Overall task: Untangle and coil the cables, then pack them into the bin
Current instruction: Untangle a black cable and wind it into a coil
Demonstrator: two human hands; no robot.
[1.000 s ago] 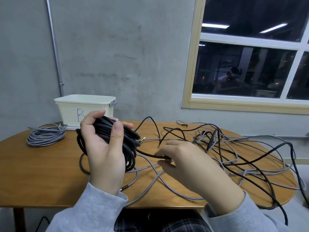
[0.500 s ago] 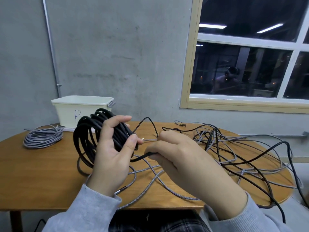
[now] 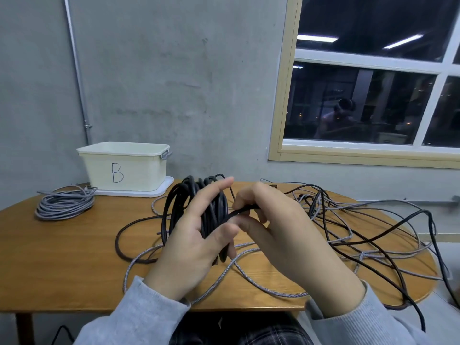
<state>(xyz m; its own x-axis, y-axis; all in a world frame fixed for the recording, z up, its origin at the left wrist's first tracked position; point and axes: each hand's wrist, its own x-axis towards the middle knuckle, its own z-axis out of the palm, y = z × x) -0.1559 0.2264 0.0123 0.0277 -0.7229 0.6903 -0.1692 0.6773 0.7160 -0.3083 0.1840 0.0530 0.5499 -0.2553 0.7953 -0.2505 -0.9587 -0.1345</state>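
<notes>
Facing hands (image 3: 249,235): cream bin (image 3: 139,170) (handwritten, seemingly "B").

— How many bins do you count from your end?

— I see one bin (image 3: 125,168), cream, marked with a single letter B, standing on one white lid (image 3: 159,191).

— And finished coils?

— I count two: one grey coil (image 3: 64,205) lying on the table (image 3: 62,257), and one black coil (image 3: 199,210) held up off it.

— Loose cables?

— I can't give a number. Black and grey strands cross each other in one tangle (image 3: 361,235); I see two colours, but can't separate individual cables.

— Hands?

— Two: one left hand (image 3: 196,242), one right hand (image 3: 281,232). One table, one window (image 3: 373,95).
</notes>
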